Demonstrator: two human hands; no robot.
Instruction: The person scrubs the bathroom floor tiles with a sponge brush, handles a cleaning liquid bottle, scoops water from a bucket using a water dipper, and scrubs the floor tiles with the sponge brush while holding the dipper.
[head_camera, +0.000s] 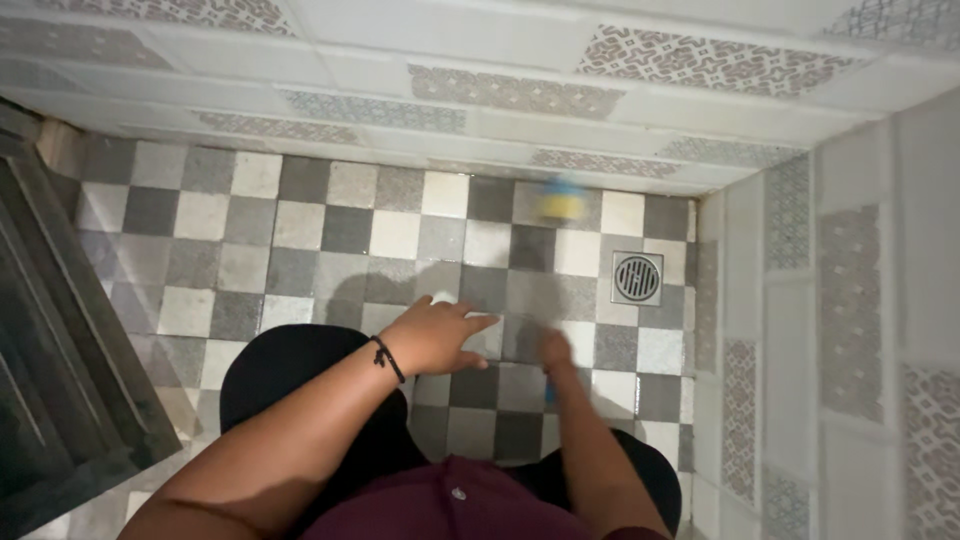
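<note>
Fingers of my left hand (437, 335) are spread apart, flat above the checkered floor (300, 250). My right hand (553, 352) is blurred, closed around something blue (549, 392); I cannot tell what. Near the wall stands a blurred yellow-blue object (560, 200).

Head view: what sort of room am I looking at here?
Most likely a bathroom or wash area. A round metal floor drain sits in the checkered tile floor, and patterned wall tiles run down to it. The left hand rests flat on the floor.
</note>
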